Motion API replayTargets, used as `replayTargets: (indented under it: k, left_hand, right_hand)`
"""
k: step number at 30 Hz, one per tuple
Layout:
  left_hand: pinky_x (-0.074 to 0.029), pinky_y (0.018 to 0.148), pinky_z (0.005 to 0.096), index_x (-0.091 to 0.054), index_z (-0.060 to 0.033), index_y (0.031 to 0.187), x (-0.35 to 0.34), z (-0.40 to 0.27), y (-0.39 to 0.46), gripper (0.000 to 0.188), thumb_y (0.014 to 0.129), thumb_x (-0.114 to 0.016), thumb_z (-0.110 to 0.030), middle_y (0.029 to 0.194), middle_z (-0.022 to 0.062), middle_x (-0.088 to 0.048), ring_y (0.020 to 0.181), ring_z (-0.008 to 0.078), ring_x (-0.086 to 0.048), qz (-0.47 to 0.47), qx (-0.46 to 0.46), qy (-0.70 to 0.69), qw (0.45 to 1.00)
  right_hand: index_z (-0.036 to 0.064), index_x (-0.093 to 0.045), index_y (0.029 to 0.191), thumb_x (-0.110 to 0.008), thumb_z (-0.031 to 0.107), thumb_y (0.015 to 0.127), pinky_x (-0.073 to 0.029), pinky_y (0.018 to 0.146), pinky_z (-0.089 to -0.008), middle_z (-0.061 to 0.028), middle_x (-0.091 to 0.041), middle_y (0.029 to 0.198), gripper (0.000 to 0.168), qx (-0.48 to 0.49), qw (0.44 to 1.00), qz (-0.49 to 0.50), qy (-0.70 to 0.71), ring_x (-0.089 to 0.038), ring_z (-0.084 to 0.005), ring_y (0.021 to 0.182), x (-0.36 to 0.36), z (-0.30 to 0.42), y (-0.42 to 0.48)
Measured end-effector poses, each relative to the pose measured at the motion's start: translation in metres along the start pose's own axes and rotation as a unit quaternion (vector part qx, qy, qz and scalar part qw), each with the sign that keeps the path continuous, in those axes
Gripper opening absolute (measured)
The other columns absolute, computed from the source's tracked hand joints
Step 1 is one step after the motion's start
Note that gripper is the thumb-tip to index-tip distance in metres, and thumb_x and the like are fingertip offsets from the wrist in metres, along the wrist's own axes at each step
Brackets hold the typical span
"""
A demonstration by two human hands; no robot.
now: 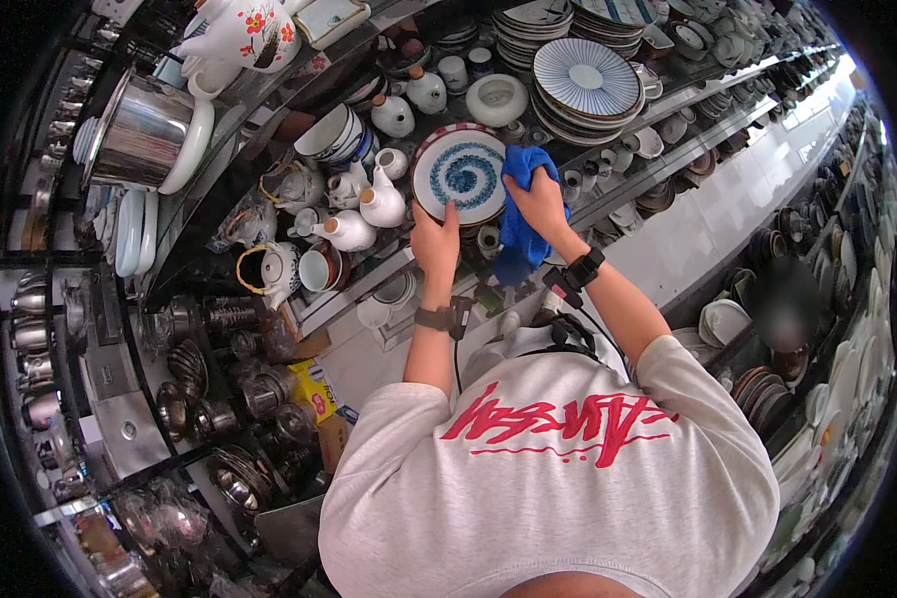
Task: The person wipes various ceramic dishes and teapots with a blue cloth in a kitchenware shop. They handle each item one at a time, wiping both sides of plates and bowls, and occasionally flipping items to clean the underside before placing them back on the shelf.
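Note:
A round white ceramic plate (433, 170) with a blue spiral and a dark rim faces up in front of me. My left hand (435, 238) grips its near left edge, the thumb lying over the face. Bunched in my right hand (540, 200) is a blue cloth (522, 250), held against the plate's right rim and hanging down below it. Behind the spiral plate shows a red-and-white patterned rim (448, 131); how far that piece extends is hidden. White bottles with cork stoppers (383, 206) stand just left of the plate.
Stacked plates (587, 78) with a blue-rayed top one rise at the back right. A white round bowl (496, 100) sits behind the spiral plate. Teapots (276, 267) and nested bowls (327, 136) crowd the left. A metal-edged shelf front (359, 291) runs before me; more crockery shelves (762, 396) line the right.

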State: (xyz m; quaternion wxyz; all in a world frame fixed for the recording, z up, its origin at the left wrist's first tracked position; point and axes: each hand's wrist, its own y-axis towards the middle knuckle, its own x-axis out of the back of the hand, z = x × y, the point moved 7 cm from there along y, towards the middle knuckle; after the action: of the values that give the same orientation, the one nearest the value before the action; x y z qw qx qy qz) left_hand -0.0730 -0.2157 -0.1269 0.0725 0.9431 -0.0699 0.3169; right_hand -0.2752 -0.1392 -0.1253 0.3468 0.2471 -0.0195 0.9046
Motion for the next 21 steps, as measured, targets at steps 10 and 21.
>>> replayTargets:
  k: [10, 21]
  left_hand:
    - [-0.050, 0.065, 0.0456, -0.045, 0.0041, 0.120, -0.011, 0.009, 0.013, 0.056, 0.085, -0.056, -0.038, 0.085, 0.0224, -0.065, 0.078, 0.0387, -0.063, -0.027, -0.008, 0.111, 0.993]
    - [-0.051, 0.052, 0.0440, -0.036, 0.0092, 0.129, -0.011, -0.013, 0.019, 0.065, 0.089, -0.049, -0.040, 0.067, 0.0224, -0.063, 0.061, 0.0373, -0.063, -0.025, 0.048, 0.267, 0.962]
  right_hand:
    - [-0.005, -0.053, 0.090, -0.062, 0.027, 0.083, -0.048, 0.059, -0.0458, -0.0250, -0.061, 0.074, 0.035, 0.016, 0.998, 0.047, -0.045, -0.060, -0.0414, 0.068, -0.003, -0.003, 0.017]
    - [-0.002, -0.056, 0.091, -0.063, 0.033, 0.083, -0.048, 0.063, -0.0406, -0.0217, -0.062, 0.075, 0.036, -0.056, 0.997, 0.050, 0.017, -0.061, -0.0384, 0.071, 0.024, 0.000, 0.001]
